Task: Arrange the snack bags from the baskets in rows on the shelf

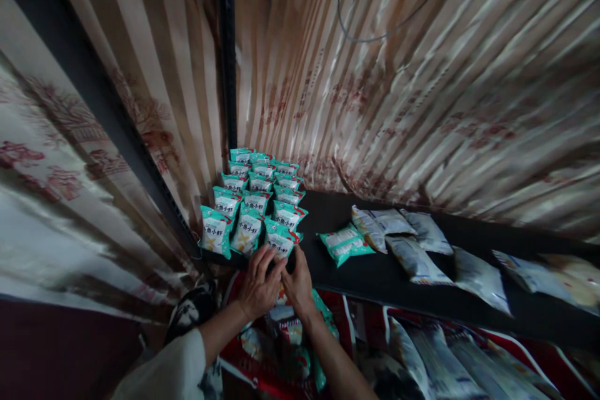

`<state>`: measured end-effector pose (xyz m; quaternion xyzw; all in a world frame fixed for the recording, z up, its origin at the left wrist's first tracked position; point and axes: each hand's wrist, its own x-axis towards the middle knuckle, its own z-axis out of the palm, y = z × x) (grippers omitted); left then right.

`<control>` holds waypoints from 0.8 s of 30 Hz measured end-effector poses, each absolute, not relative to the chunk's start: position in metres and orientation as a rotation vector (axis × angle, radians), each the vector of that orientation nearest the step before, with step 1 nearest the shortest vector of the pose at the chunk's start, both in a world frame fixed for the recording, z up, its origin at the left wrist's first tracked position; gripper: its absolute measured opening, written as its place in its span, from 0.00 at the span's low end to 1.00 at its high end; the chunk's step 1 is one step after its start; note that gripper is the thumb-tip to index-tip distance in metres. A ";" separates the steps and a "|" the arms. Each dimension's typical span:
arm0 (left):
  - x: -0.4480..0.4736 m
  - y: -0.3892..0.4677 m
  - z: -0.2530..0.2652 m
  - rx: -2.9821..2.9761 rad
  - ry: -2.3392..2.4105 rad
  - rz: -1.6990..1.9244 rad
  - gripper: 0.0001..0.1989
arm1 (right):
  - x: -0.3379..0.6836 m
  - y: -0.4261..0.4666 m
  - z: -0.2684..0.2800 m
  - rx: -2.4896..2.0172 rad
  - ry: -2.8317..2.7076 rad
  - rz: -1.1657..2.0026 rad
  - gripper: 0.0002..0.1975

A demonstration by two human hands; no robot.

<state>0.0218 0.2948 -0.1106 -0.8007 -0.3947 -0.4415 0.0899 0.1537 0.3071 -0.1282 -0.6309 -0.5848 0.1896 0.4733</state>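
Teal-and-white snack bags (pixel 247 230) stand upright in three rows on a black shelf (pixel 323 262). The front bag of the right row (pixel 281 235) is between my two hands. My left hand (pixel 260 281) has its bent fingers against the bag's lower front and left side. On the bag's lower right corner is my right hand (pixel 298 278), its fingers closed around that edge. Part of the bag's bottom is hidden behind my fingers. Another teal bag (pixel 345 244) lies flat on the shelf, to the right of my hands.
Several pale snack bags (pixel 417 259) lie flat along the shelf's right side. Below are red-edged open bags (pixel 349 331) holding more snack packs. A dark metal post (pixel 228 50) stands at the back left corner. Patterned curtains (pixel 300 69) hang behind and at the left.
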 end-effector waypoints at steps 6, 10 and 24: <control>0.025 0.300 -0.114 -2.379 -1.167 -1.289 0.21 | 0.161 0.306 -0.135 -1.474 -1.504 0.443 0.25; 0.026 0.302 -0.119 -2.377 -1.194 -1.280 0.22 | 0.167 0.300 -0.128 -1.462 -1.499 0.510 0.25; 0.035 0.310 -0.128 -2.285 -1.231 -1.325 0.23 | 0.187 0.344 -0.111 -1.476 -1.292 0.565 0.24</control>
